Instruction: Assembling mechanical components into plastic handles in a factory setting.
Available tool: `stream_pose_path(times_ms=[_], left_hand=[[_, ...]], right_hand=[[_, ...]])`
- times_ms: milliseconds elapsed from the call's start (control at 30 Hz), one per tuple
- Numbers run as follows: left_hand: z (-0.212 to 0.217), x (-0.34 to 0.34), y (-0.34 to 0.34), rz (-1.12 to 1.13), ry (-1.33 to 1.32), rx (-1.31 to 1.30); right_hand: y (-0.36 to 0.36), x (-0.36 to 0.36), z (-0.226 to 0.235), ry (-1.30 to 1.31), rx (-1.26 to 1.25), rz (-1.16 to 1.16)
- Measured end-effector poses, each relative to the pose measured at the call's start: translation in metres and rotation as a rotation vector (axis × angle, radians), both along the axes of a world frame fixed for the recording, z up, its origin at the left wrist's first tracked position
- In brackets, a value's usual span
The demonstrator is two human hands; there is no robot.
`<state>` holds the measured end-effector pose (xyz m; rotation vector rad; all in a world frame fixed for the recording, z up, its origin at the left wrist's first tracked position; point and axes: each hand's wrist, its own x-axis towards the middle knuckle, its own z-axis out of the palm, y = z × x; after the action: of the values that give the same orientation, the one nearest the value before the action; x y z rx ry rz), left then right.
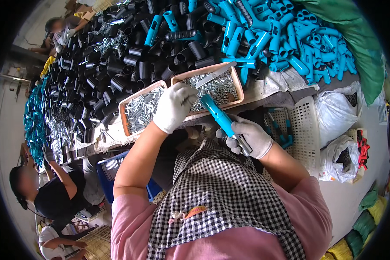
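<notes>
My right hand (252,135), in a white knit glove, is wrapped round a blue plastic tool handle (219,116), tilted with its hollow end up and to the left. A silver metal piece (245,148) sticks out of its lower end. My left hand (174,107), also gloved, hovers near the hollow end with fingers curled together; what they pinch, if anything, is too small to make out. Beyond the hands, an orange tray (242,93) holds small metal parts, with a flat metal strip (216,75) lying across it. Another tray (125,117) of metal pins stands left of it.
Black plastic sleeves (117,69) and blue handles (299,39) are heaped across the table. At right stand a white perforated basket (305,125) and white sacks (340,110). Co-workers sit at left, one person (56,186) near the table's edge. A blue crate (106,173) is beside me.
</notes>
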<state>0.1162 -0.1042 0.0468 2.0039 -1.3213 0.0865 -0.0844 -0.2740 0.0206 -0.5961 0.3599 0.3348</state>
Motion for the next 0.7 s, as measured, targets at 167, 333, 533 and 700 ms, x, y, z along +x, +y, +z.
stream_pose_path(times_ms=[167, 333, 533, 700], left_hand=[[0.011, -0.029, -0.001, -0.260, 0.088, -0.127], [0.013, -0.030, -0.003, -0.324, 0.109, -0.095], [0.012, -0.021, -0.007, -0.503, 0.505, 0.009], [0.009, 0.001, -0.018, -0.506, 0.486, -0.032]], right_hand=[[0.002, 0.001, -0.001, -0.019, 0.108, 0.044], [0.003, -0.001, 0.006, -0.076, 0.057, 0.068], [-0.001, -0.005, 0.009, -0.164, -0.050, 0.131], [-0.008, 0.015, 0.003, -0.127, 0.024, 0.059]])
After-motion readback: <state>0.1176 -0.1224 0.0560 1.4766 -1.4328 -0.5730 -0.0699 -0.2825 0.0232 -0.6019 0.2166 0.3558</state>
